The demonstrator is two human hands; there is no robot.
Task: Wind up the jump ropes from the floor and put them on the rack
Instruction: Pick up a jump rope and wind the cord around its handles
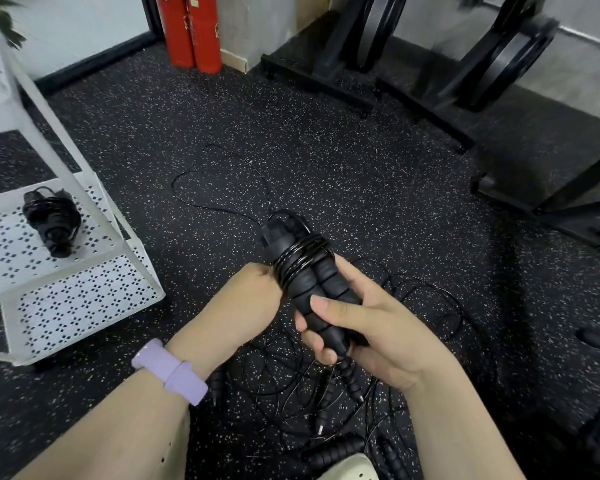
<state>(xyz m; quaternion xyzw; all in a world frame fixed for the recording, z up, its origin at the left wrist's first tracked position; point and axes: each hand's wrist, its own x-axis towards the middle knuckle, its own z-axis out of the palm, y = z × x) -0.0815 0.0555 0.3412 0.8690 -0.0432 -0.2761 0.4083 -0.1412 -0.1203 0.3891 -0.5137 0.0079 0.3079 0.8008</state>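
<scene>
Right hand [371,327] grips both handles [321,292]; left hand [253,299], probably pinching cord [300,254], should lay coils snug above those fingers.

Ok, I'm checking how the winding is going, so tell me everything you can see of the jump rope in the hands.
The jump rope has two black, ribbed, foam-like handles held side by side, pointing up and away. Several turns of thin glossy black cord circle their upper part; the rest trails in a loop on the floor. The right hand grips the lower handles; the left hand is at the coils, its fingers hidden.
</scene>
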